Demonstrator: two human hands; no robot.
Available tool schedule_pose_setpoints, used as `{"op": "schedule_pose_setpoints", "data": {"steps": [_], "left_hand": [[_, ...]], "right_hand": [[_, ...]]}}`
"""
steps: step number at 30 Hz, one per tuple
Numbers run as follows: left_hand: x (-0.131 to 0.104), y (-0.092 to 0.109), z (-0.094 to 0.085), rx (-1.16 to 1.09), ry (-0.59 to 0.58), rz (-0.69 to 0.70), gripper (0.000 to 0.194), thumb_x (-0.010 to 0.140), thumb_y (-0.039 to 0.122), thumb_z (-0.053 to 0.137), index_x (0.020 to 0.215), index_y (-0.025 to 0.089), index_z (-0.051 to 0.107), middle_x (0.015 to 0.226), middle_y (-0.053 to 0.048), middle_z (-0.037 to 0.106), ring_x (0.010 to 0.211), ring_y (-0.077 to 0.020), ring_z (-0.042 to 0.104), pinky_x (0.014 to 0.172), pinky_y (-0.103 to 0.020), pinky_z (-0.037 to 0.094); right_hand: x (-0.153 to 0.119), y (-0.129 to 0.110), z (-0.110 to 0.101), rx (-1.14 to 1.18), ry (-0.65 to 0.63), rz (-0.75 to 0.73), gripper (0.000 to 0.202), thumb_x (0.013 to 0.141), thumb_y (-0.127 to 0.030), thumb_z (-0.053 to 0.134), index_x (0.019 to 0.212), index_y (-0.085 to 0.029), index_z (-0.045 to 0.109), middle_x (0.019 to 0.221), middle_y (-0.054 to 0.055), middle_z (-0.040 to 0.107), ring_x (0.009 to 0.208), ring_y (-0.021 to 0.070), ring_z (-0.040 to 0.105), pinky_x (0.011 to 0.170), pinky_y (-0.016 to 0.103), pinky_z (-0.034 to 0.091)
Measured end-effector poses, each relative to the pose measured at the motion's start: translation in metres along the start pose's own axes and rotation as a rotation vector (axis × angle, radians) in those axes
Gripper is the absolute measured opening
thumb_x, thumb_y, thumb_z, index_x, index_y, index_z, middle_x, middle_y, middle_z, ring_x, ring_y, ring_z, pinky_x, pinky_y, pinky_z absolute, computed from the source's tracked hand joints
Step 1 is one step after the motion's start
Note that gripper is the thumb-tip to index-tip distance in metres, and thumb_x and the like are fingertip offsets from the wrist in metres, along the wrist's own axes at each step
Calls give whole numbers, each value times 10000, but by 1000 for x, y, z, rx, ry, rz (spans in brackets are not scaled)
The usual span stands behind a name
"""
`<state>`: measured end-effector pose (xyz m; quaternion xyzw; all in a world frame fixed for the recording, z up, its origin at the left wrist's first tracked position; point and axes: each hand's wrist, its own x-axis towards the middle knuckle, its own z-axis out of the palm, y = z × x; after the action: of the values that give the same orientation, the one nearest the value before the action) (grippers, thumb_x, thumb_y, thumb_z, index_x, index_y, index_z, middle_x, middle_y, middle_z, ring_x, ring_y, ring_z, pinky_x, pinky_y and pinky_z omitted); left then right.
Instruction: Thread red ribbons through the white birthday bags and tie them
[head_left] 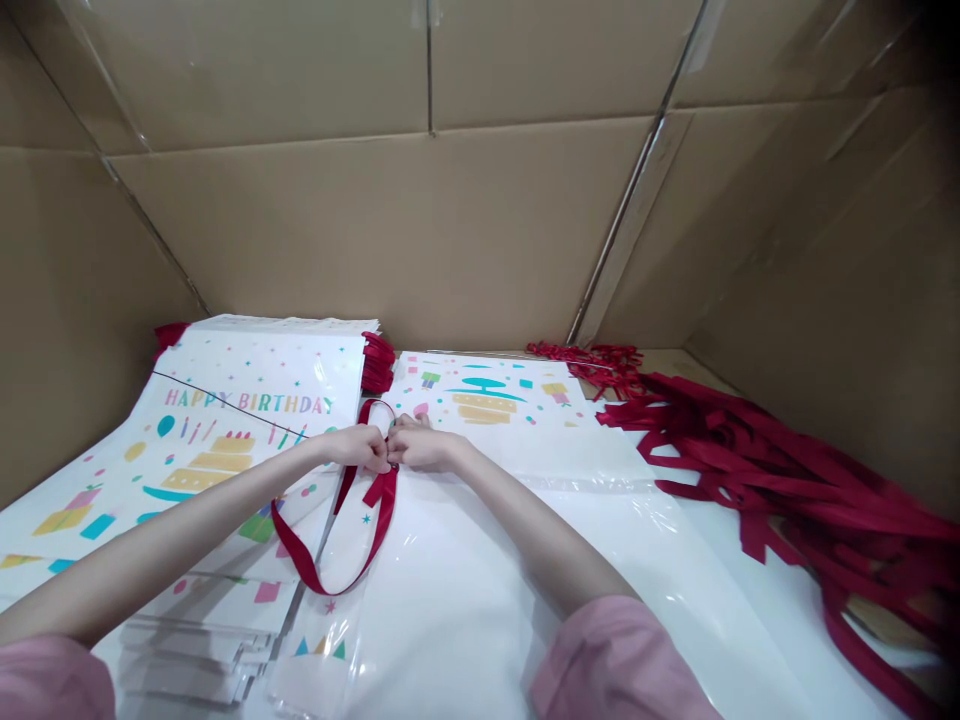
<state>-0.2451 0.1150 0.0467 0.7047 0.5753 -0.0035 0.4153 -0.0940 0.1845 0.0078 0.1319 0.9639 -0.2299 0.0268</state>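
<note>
A dark red ribbon [379,520] hangs in a loop over the left edge of a glossy white printed sheet [465,560]. My left hand [367,448] pinches the ribbon near its upper part, fingers closed. Right beside it, almost touching, my right hand [421,443] has its fingers closed at the same spot on the ribbon. The fingers hide the exact place where the ribbon meets the sheet. Under both hands the sheet lies flat, with a yellow cake print [484,405] at its far end.
A stack of white "Happy Birthday" sheets [247,360] lies to the left, with bunched red ribbon [377,362] at its side. A large heap of red ribbons [750,450] spreads to the right, with small red bows [592,365] behind. Cardboard walls [375,230] enclose the back and sides.
</note>
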Motion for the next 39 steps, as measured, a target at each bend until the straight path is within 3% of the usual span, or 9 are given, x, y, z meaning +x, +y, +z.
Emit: {"op": "schedule_pose_setpoints", "data": {"steps": [9,16,23,26,29,34,39], "left_hand": [[-2,8,1,72,38,-31,341,693,405,578,513,115,581,505,-7,533,497,-93,413,513,-214,283],[-8,7,4,109,120,-30,331,721,455,582,645,134,605,586,-7,616,552,-111,497,533,-197,318],[-12,4,10,220,292,5,318,730,472,584,726,154,568,660,3,598,594,-118,514,524,-191,300],[-14,7,13,245,309,9,396,791,543,498,743,156,566,667,-3,587,597,-123,512,531,-198,296],[-15,11,17,268,333,-14,420,773,584,519,740,166,551,666,4,584,611,-131,520,538,-199,295],[-17,13,20,303,412,-1,336,745,504,609,734,178,531,649,25,568,612,-127,511,540,-194,275],[-17,3,22,353,473,163,210,810,367,581,762,179,500,638,34,533,593,-111,486,565,-191,291]], "right_hand": [[-2,-4,-2,27,-15,20,218,852,-255,457,750,-163,626,1027,78,582,1113,274,351,941,525,203],[-2,-3,-4,42,-22,19,230,861,-264,443,723,-160,595,1020,72,586,1132,276,342,939,513,208],[-3,-5,-6,81,-26,51,199,853,-241,446,741,-160,588,992,75,587,1136,271,346,950,497,202],[-3,-3,-5,80,-28,45,153,810,-164,451,736,-155,585,974,73,584,1126,266,351,944,490,206],[-3,-1,-4,99,-28,45,159,822,-195,459,794,-161,612,962,80,578,1123,269,348,949,484,198],[-3,0,-6,174,-38,53,198,855,-237,452,878,-174,639,996,83,561,1171,259,317,989,475,171],[-4,1,-5,199,-21,64,206,855,-246,460,940,-176,634,989,84,544,1150,253,329,1002,471,171]]}}
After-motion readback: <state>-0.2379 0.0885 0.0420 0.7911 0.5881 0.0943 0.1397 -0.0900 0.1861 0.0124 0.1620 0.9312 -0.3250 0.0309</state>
